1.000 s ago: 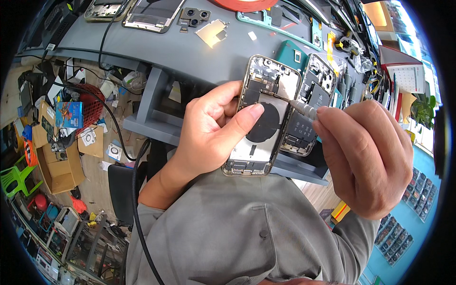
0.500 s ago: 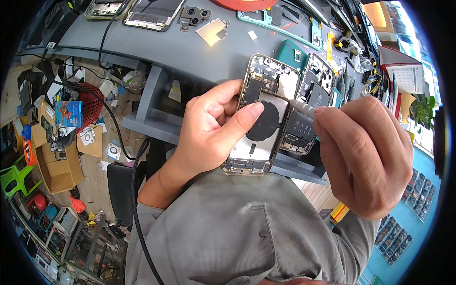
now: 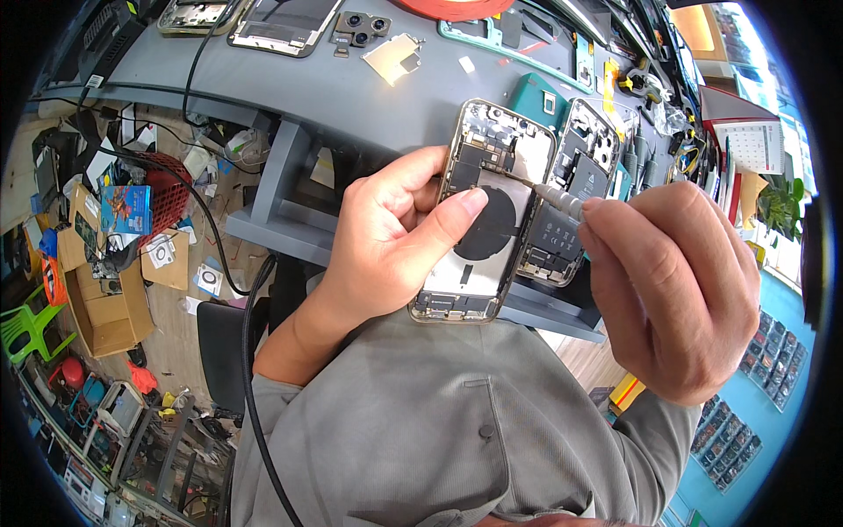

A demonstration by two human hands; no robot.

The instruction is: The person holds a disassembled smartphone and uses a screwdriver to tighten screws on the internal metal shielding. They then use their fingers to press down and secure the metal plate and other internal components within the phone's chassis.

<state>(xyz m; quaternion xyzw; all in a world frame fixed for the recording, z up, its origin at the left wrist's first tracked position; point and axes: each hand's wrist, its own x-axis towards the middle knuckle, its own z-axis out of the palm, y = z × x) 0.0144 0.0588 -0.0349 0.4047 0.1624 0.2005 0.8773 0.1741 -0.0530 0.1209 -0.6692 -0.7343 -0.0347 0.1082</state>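
Observation:
My left hand [image 3: 386, 233] grips an opened phone housing [image 3: 461, 274] by its left edge, thumb resting on the black round pad [image 3: 492, 224] inside. Circuit parts line the housing's upper left and its bottom end. Between the fingertips of my right hand [image 3: 676, 281] is a grey-handled screwdriver [image 3: 562, 200]. Its thin shaft points left into the housing, the tip near the parts above the black pad; exact contact is too small to tell. Just right of the housing, partly behind it, lies a second opened phone [image 3: 571, 189] with a black battery.
On the grey bench [image 3: 386, 114] lie a camera module [image 3: 360, 31], a metal plate [image 3: 393, 58], a phone frame [image 3: 285, 25] and a teal frame [image 3: 518, 54]. Several tools [image 3: 643, 158] stand at right. A black cable [image 3: 250, 369] hangs at left, near a cardboard box [image 3: 110, 307].
Almost nothing differs. My right hand has shifted very slightly, with the screwdriver still angled into the phone housing; my left hand keeps its hold.

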